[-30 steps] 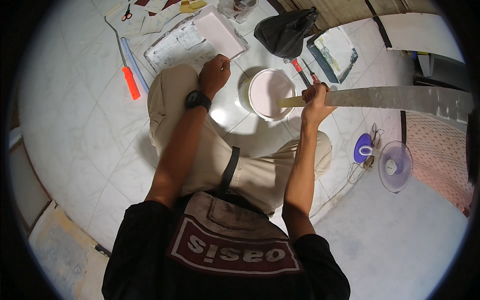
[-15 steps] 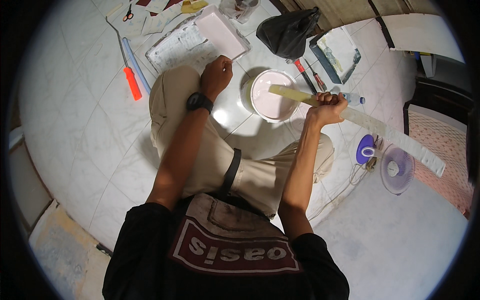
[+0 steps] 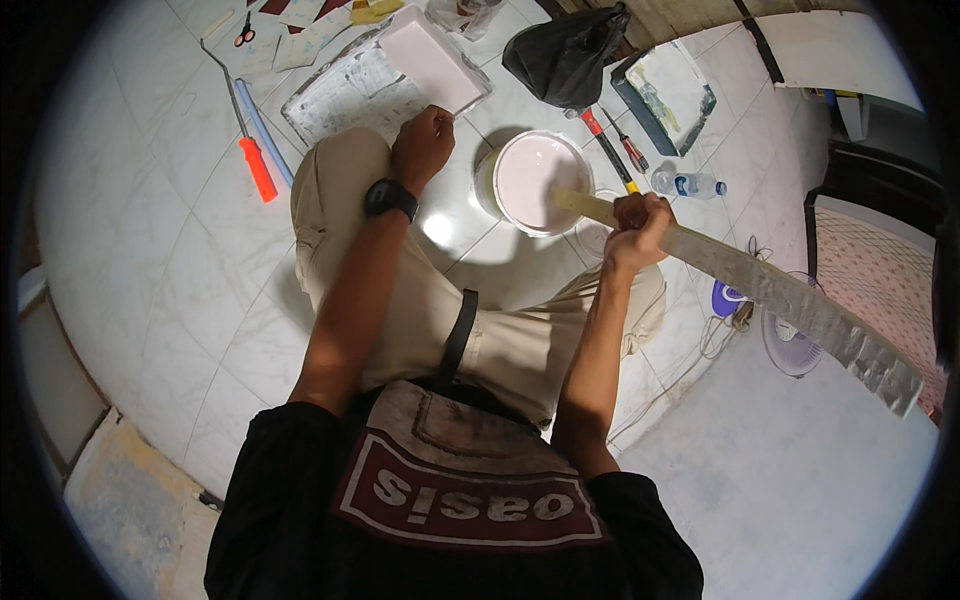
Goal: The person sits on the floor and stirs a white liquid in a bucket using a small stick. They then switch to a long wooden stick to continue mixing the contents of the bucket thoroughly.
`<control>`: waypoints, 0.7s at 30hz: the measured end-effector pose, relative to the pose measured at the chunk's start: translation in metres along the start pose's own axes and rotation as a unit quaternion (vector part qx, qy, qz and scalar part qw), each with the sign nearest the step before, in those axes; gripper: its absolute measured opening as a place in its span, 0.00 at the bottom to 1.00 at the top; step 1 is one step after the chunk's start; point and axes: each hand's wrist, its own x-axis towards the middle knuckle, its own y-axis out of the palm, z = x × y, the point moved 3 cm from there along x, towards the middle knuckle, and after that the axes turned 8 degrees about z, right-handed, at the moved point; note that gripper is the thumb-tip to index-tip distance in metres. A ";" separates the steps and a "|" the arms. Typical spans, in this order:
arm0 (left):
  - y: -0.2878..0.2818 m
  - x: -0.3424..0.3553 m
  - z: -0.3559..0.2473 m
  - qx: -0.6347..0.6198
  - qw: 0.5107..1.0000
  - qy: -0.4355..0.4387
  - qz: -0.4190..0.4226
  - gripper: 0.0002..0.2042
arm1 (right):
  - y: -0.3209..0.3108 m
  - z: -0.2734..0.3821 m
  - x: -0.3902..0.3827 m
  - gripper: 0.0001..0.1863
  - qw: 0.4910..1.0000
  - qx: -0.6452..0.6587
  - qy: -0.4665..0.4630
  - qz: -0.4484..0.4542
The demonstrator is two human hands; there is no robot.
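Note:
My right hand (image 3: 640,228) is shut round a long flat stick (image 3: 790,310), grey with a yellowish lower end, which reaches into a white bucket (image 3: 525,170) of pale pink, paint-like liquid. My left hand (image 3: 425,145), with a dark watch at its wrist, has curled fingers near the corner of a paint tray (image 3: 440,70) with pink liquid in one part; what they hold, if anything, is hidden. A clear lid or dish (image 3: 592,240) lies partly under the stick, beside the bucket.
Beyond the bucket are a black plastic bag (image 3: 560,55), a smaller tray (image 3: 660,100), red-handled tools (image 3: 630,150) and a water bottle (image 3: 690,185). An orange-handled tool (image 3: 258,168), blue tube (image 3: 270,140) and scissors (image 3: 243,35) lie left. A purple fan (image 3: 728,297) stands right.
The stick's outer end has swung down toward me, with my right hand turning and shifting slightly, uncovering the bottle. My left hand stays by the tray.

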 end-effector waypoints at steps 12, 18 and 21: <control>0.004 0.003 0.005 -0.020 0.999 0.025 -0.001 0.09 | -0.095 -0.014 0.011 0.20 0.952 0.169 0.070 -0.244; 0.008 0.002 0.001 -0.004 1.000 0.018 -0.003 0.09 | -0.108 0.042 0.021 0.22 0.964 0.163 0.013 -0.210; 0.008 0.002 -0.004 0.001 1.000 0.017 0.000 0.09 | -0.096 0.076 0.024 0.24 0.972 0.150 -0.008 -0.180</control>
